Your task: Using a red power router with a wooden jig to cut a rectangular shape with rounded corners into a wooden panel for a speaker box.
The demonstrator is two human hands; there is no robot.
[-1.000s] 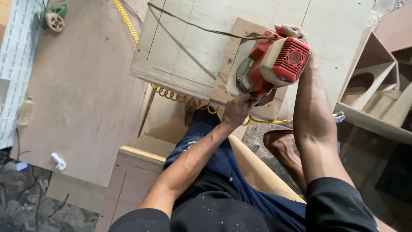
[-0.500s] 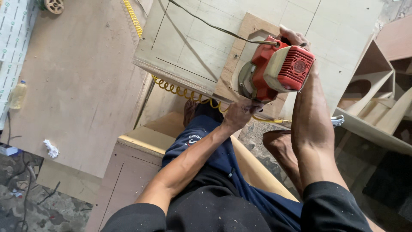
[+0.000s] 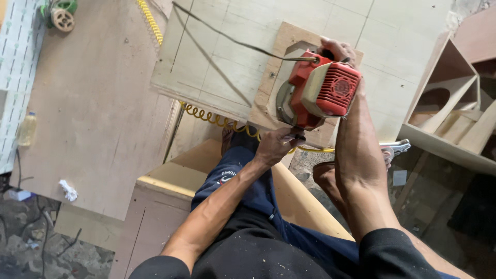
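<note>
A red and cream power saw (image 3: 320, 90) rests on a small plywood piece (image 3: 281, 72) with a cut-out, lying on a pale marked board (image 3: 227, 57). My right hand (image 3: 338, 51) grips the saw's top handle from the far side. My left hand (image 3: 274, 147) is closed on a small dark part at the saw's near lower edge. The saw's black cord (image 3: 232, 41) runs off to the upper left across the board. My legs in dark blue trousers lie below the board.
A yellow coiled hose (image 3: 217, 119) runs under the board's edge. A large plywood sheet (image 3: 98, 113) lies left, with a small bottle (image 3: 27, 129) and a green-wheeled tool (image 3: 62, 15). Wooden box frames (image 3: 449, 98) stand right. A cabinet (image 3: 165, 206) is near my knees.
The view has shifted slightly, and the saw and both hands sit a little further right and lower in frame. The grip of both hands is unchanged.
</note>
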